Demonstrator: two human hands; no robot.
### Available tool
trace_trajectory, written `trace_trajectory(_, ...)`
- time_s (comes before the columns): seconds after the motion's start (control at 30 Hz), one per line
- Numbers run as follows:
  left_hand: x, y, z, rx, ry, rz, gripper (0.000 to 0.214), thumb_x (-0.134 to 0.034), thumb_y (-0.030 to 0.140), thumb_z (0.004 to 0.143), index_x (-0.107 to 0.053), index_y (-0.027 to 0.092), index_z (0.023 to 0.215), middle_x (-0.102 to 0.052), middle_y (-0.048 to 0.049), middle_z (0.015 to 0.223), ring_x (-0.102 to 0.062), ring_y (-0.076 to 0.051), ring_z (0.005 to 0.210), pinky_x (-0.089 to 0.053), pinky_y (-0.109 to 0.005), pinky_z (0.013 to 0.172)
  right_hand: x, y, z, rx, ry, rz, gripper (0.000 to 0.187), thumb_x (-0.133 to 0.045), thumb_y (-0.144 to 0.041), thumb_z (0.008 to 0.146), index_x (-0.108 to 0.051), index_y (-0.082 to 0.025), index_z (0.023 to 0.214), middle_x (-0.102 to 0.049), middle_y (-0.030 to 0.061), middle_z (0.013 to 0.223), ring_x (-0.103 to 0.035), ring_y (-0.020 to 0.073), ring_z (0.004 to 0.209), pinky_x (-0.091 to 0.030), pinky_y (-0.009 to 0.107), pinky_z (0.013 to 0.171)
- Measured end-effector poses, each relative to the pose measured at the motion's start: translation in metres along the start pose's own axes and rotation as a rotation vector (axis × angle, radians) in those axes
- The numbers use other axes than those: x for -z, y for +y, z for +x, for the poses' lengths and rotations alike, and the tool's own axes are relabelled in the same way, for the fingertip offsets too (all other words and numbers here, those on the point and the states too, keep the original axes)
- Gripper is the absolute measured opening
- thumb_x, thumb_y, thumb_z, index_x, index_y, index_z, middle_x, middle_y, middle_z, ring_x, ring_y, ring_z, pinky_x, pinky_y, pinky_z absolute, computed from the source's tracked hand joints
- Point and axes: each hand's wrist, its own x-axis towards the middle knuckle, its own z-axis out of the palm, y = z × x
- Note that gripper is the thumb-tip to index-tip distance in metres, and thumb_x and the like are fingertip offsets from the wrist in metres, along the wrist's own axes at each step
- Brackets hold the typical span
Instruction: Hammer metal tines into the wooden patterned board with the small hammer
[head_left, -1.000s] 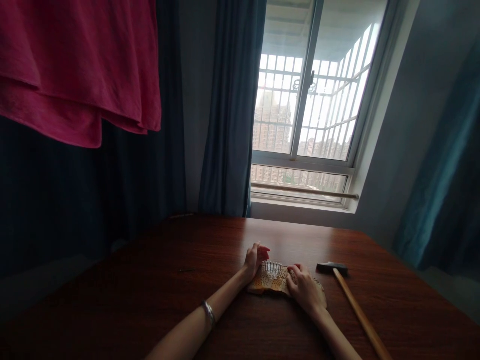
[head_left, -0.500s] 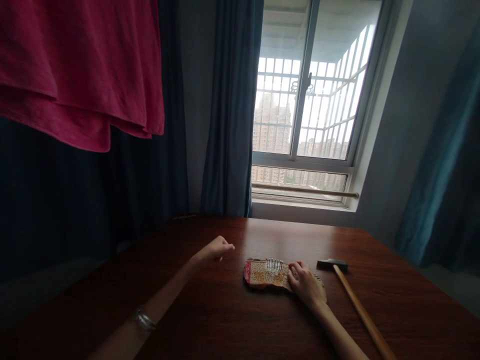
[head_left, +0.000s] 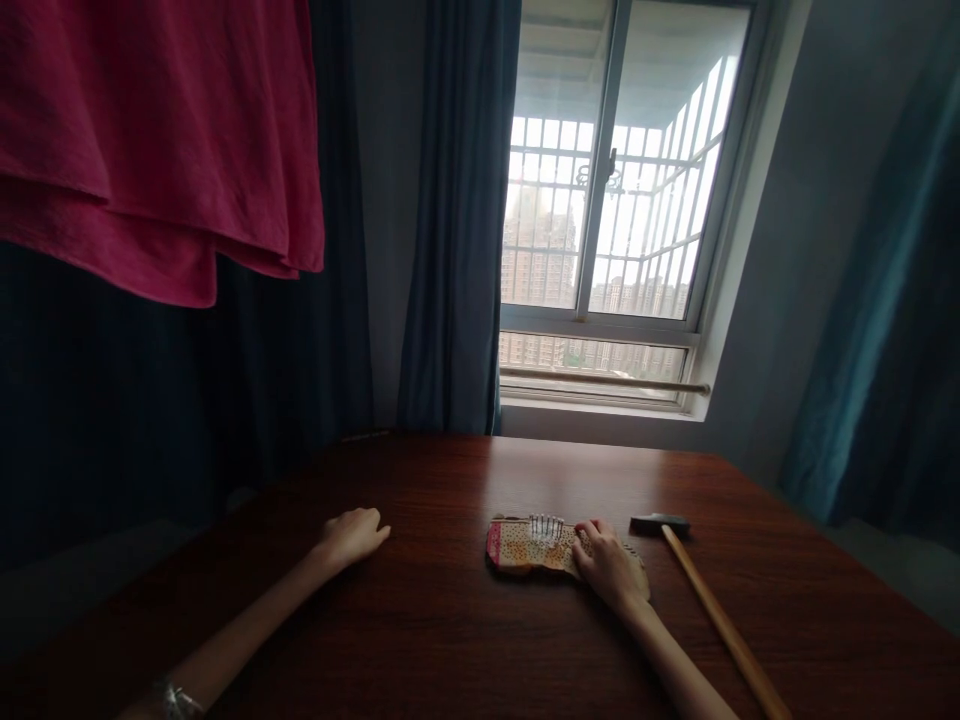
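A flat piece of spotted wood [head_left: 519, 549] with a red left end lies on the dark wooden table [head_left: 450, 620]. A row of several nails [head_left: 546, 527] stands upright in it. My right hand [head_left: 609, 567] lies on the wood's right part, fingers bent and pressing it down. My left hand [head_left: 351, 535] rests on the table well to the left of the wood, knuckles up and fingers curled under; what is beneath them is hidden. A hammer [head_left: 660, 523] with a long wooden handle [head_left: 724, 630] lies just right of my right hand.
A window [head_left: 600, 230] with blue curtains [head_left: 450, 220] is behind the table's far edge. A red cloth [head_left: 150, 130] hangs at the upper left. The table's right edge runs diagonally past the hammer.
My left hand left the wood and moved left, then came down onto the table with fingers curled. My right hand stayed on the wood. The hammer has not moved.
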Motion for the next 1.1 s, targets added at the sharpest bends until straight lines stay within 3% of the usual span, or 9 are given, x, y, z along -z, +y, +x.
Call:
trace_trajectory(0.27,-0.015,0.001,0.018,-0.026,-0.077,0.023,0.036,-0.041,0.031,0.076,-0.065,0.012,0.094,-0.063,-0.0194,0.103,-0.058,-0.033,0.096,-0.042,-0.043,0.077,-0.004,0.002,0.000,0.009,0.030,0.006,0.022,-0.044,-0.027,0.080,-0.062,-0.024,0.093,-0.060,0.0062,0.093,-0.055,0.0210,0.092,-0.038,0.031,0.083)
trace_trajectory(0.53,-0.009,0.007,0.013,-0.078,-0.103,0.064,0.028,-0.050,0.020,0.068,-0.065,0.013,0.091,-0.063,-0.0184,0.102,-0.059,-0.032,0.093,-0.042,-0.041,0.075,0.002,-0.004,-0.001,0.004,0.015,-0.009,0.023,-0.044,-0.025,0.080,-0.061,-0.023,0.095,-0.060,0.0071,0.095,-0.055,0.0219,0.094,-0.038,0.032,0.083)
trace_trajectory(1.1,-0.012,0.014,0.019,-0.107,-0.115,0.100,0.031,-0.051,0.015,0.065,-0.063,0.011,0.094,-0.062,-0.0189,0.104,-0.060,-0.032,0.093,-0.045,-0.040,0.074,0.001,-0.002,0.001,-0.033,0.027,0.066,0.021,-0.047,-0.027,0.078,-0.063,-0.022,0.091,-0.061,0.0078,0.094,-0.055,0.0222,0.093,-0.040,0.032,0.083)
